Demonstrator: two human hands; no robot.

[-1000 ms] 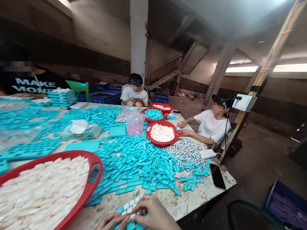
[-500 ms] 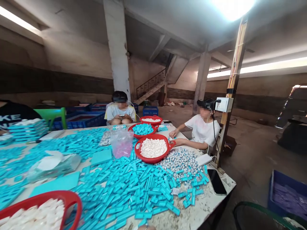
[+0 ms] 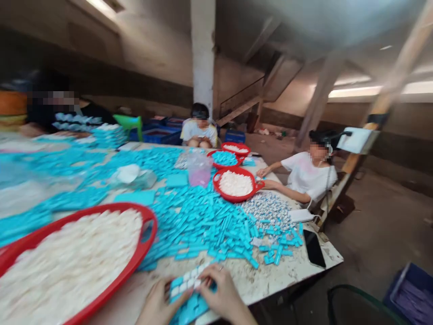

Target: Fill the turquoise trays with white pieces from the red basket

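My left hand [image 3: 158, 301] and my right hand [image 3: 219, 292] grip a turquoise plastic mould [image 3: 192, 304] at the near table edge. Small white pieces [image 3: 185, 282] sit in a row of its cells, under my right fingers. To the left, a wide red tray [image 3: 146, 237] heaped with white pieces lies close to my left hand. Beyond my hands spreads a large heap of turquoise plastic strips [image 3: 203, 225]. A ring shows on one finger of my right hand. The picture is somewhat blurred.
A seated co-worker [image 3: 306, 176] in white touches a red tray [image 3: 233, 198]. Wrapped pieces [image 3: 267, 210], a phone [image 3: 314, 248] and a power bank [image 3: 301, 215] lie on the table's right. Another person [image 3: 199, 128] sits beyond the far end. A blue crate [image 3: 412, 293] stands on the floor.
My hands, nearly out of view half a second ago, are back at the bottom with the mould. The view has swung, bringing the big red tray further into frame.
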